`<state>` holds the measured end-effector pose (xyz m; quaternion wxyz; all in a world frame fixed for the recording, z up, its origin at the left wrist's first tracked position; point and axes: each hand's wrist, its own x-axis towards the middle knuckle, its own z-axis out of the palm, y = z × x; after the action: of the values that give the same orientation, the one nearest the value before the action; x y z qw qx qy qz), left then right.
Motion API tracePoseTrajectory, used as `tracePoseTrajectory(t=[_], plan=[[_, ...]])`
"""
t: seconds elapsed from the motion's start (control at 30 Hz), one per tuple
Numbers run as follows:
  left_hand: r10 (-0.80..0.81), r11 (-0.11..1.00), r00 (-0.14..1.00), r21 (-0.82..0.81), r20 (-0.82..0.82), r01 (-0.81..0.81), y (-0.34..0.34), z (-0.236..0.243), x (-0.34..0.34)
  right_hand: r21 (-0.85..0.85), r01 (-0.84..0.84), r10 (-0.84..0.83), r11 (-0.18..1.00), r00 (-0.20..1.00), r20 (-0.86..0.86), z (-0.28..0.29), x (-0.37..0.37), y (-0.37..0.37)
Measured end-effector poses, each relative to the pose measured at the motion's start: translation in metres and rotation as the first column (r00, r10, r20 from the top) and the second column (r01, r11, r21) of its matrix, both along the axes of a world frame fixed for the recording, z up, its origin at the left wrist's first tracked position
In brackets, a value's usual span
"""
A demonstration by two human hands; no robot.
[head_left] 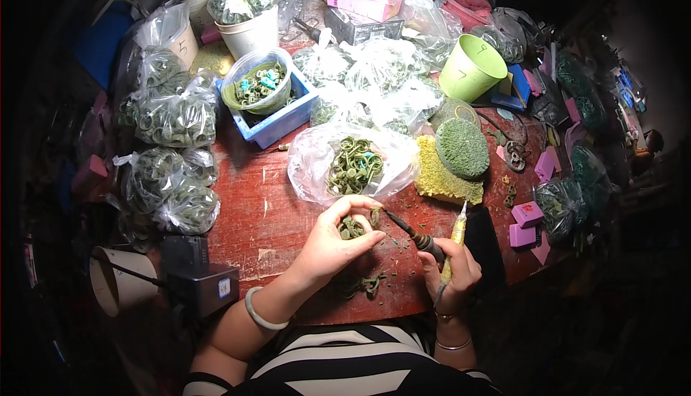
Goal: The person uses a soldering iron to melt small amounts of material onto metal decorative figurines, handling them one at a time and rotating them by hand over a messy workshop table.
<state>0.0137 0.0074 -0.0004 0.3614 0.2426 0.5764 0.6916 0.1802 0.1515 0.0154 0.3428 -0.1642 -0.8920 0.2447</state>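
My left hand [335, 241] is curled around several small green ring-shaped pieces [350, 228], with one green ring [374, 216] pinched at its fingertips. The tip of a dark soldering-iron-like pen [409, 229] meets or nearly meets that ring. My right hand [455, 275] grips this pen together with a second, yellow-wrapped pen [457, 241], whose pale tip points up and away. Just beyond my hands lies an opened clear plastic bag [309, 169] with a heap of green rings [354, 166] and bits of turquoise. Loose green pieces [371, 284] lie below my left hand.
Tied bags of green rings [176, 119] line the left and back. A blue bin [268, 133] holds a clear tub [230, 94]. Yellow and green textured pads [461, 148] sit right of the opened bag, near a lime cup [471, 69]. A black box [205, 288] stands left; pink blocks [527, 214] lie right.
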Motion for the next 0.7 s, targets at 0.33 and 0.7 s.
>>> tracePoseTrajectory(t=[0.33, 0.7], plan=[[-0.013, 1.0, 0.999, -0.012, 0.039, 0.014, -0.0012, 0.0035, -0.0001, -0.004, -0.028, 0.028, 1.0, 0.999, 0.022, -0.0012, -0.0023, 0.002], [-0.011, 1.0, 1.0, -0.019, 0.026, 0.011, -0.0022, 0.0029, -0.0005, -0.015, -0.026, 0.027, 1.0, 0.999, 0.032, 0.001, -0.0051, 0.0002]])
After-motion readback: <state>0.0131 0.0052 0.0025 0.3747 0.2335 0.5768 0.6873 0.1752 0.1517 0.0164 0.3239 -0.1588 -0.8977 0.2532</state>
